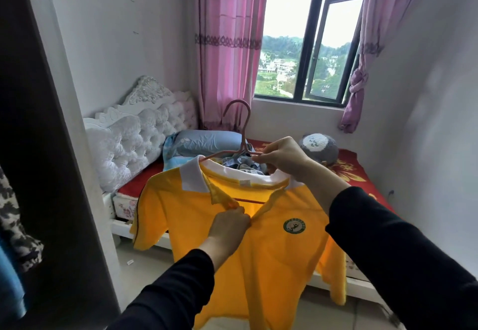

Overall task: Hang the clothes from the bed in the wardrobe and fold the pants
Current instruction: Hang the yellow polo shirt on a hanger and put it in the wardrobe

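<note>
left hand point(229, 226) is pinching the placket of a yellow polo shirt point(274, 257) as the right hand point(283, 157) is gripping its pink hanger point(242, 133) at the collar, the shirt hanging in mid-air before the bed point(362, 174), where other clothes point(236, 162) are lying.

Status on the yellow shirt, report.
Right hand grips pink hanger. Left hand pinches yellow shirt at placket. Shirt on hanger, not yet hung. Wardrobe at left, nothing between.
</note>
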A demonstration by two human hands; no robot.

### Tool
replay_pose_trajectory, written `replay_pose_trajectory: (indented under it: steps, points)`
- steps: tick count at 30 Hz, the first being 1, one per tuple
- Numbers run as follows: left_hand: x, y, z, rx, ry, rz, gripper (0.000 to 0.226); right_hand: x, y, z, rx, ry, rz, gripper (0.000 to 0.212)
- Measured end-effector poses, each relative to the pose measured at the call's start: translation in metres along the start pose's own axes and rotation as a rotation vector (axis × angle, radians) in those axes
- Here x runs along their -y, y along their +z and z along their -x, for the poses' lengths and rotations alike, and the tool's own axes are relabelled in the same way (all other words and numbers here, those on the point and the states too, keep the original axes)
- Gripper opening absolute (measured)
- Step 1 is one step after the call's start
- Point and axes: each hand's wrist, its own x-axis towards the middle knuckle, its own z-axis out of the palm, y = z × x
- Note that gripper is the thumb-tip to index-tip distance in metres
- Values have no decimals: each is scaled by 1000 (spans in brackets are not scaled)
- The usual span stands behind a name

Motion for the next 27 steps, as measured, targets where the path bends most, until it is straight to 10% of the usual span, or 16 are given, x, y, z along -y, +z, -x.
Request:
replay_pose_trajectory:
  steps: [15,27]
  points:
    - [91,14,40,14,-154,413,30,21,39,-23,143,-121,23,15]
    - [233,-93,115,-299,-715,231,20,113,156,-67,205,-433,114,28]
